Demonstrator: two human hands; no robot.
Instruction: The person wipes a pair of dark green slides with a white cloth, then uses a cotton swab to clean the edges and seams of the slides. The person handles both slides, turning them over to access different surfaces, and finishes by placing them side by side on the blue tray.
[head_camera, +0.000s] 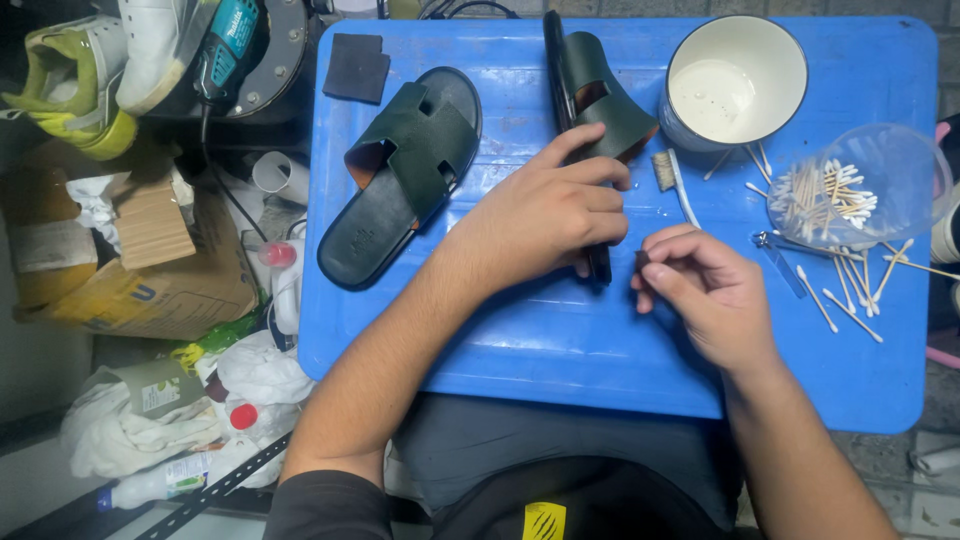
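On the blue table (560, 350) a dark green slide sandal (590, 90) stands on its edge, sole turned to the left. My left hand (545, 215) grips this upright sandal at its lower part, index finger stretched up along the strap. My right hand (700, 290) hovers just right of it with fingertips pinched together; whether it holds something small I cannot tell. A second dark green sandal (400, 180) lies flat to the left, apart from both hands.
A white bowl of milky liquid (735, 80) sits at the back right, a small brush (672, 180) beside it. A clear cup (860, 185) spills several cotton swabs. A dark square pad (357, 68) lies back left. Boxes, rags, shoes and a drill clutter the floor at left.
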